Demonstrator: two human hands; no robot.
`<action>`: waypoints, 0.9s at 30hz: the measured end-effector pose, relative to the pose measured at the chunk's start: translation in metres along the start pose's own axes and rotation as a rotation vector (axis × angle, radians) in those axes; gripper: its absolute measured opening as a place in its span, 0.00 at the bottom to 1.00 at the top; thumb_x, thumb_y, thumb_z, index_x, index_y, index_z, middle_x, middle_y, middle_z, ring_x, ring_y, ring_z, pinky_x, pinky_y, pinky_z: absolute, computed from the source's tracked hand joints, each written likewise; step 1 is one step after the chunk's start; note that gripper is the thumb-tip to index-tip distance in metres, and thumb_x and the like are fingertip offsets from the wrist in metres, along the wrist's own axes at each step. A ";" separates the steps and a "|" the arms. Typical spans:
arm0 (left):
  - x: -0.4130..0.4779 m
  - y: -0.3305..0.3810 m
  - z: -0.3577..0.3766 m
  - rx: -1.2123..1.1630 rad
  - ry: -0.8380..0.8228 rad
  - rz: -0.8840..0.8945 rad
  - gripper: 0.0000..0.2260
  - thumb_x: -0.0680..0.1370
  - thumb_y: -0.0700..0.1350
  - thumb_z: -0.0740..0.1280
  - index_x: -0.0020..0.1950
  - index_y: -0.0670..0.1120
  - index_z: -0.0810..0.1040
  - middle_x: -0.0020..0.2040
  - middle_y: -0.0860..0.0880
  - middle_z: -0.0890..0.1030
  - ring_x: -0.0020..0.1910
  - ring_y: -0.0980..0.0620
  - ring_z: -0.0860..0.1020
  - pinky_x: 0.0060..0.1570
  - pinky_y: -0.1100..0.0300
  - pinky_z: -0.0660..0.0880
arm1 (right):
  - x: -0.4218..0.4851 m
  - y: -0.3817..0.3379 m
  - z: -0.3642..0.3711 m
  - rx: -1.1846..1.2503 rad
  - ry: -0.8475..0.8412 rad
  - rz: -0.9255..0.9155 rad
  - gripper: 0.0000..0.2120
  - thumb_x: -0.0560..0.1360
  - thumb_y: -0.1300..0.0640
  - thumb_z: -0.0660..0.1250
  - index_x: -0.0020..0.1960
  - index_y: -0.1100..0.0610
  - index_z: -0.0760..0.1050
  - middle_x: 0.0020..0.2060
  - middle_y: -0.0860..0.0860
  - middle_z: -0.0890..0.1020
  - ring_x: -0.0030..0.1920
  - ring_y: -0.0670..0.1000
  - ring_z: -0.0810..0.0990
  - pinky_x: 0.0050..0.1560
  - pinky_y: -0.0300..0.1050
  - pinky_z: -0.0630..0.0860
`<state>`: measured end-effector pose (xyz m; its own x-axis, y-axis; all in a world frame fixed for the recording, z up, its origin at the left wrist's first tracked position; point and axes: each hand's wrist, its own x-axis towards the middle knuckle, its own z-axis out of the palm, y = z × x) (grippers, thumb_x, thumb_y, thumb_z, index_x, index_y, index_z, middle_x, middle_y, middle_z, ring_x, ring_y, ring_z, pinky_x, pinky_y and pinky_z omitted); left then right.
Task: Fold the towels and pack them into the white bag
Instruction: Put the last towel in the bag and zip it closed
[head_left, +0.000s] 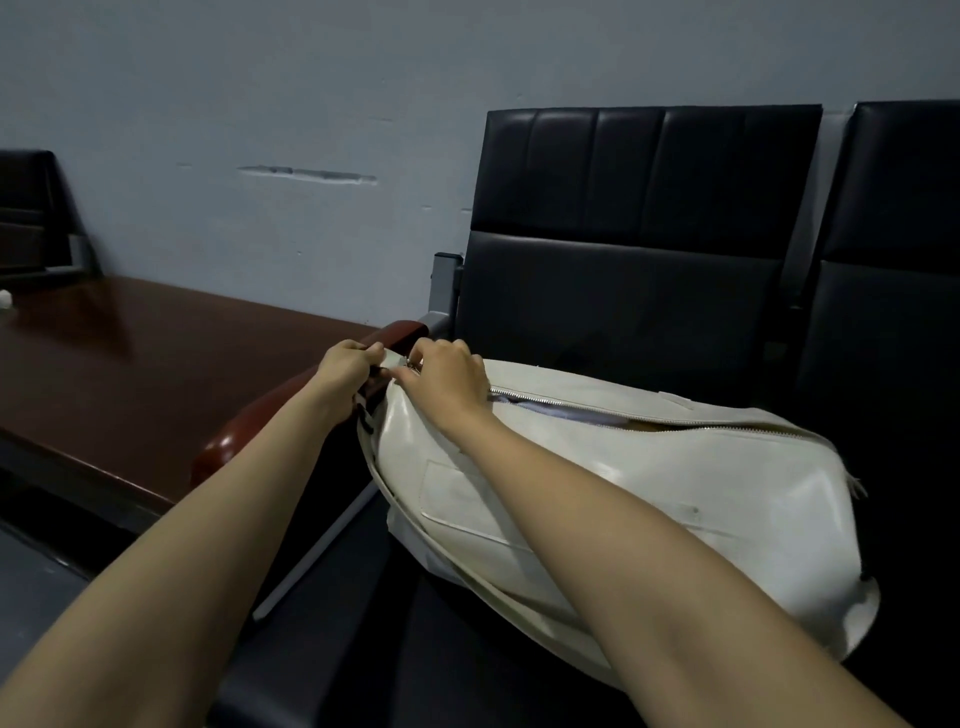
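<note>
Both arms outstretched, left hand (347, 364) gripping white bag (675, 493) end, right hand (447, 376) pinching zipper

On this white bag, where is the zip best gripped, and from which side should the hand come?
Pinch the small pull at the zip's end by the armrest, coming from above, since the zip runs along the white bag's upward-facing top. The right hand pinches there; the left hand grips the bag's end, bracing it.
</note>
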<state>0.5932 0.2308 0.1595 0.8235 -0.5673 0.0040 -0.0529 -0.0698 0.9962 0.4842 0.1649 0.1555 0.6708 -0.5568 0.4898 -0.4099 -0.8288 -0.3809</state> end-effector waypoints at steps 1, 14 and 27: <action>-0.001 0.000 -0.001 -0.001 -0.001 -0.002 0.05 0.82 0.42 0.62 0.53 0.40 0.71 0.40 0.44 0.77 0.33 0.52 0.75 0.31 0.61 0.72 | -0.002 0.000 0.004 0.001 0.032 -0.001 0.15 0.80 0.47 0.61 0.54 0.57 0.78 0.52 0.53 0.81 0.57 0.55 0.73 0.56 0.49 0.66; -0.009 -0.011 -0.001 0.100 0.074 -0.048 0.12 0.80 0.45 0.65 0.59 0.39 0.75 0.51 0.42 0.80 0.50 0.44 0.79 0.56 0.49 0.76 | -0.018 0.006 0.011 0.172 0.118 0.105 0.09 0.79 0.55 0.62 0.46 0.57 0.78 0.49 0.52 0.79 0.55 0.53 0.71 0.57 0.51 0.69; -0.019 0.037 0.022 -0.012 0.068 0.084 0.10 0.80 0.43 0.64 0.57 0.38 0.76 0.51 0.42 0.78 0.36 0.53 0.74 0.40 0.59 0.71 | 0.022 0.012 -0.064 0.399 -0.064 0.527 0.07 0.74 0.56 0.69 0.48 0.59 0.80 0.44 0.53 0.82 0.46 0.54 0.81 0.51 0.48 0.79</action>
<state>0.5634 0.2212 0.1940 0.8529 -0.5139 0.0925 -0.1164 -0.0143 0.9931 0.4544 0.1398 0.2119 0.4834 -0.8677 0.1154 -0.4409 -0.3552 -0.8242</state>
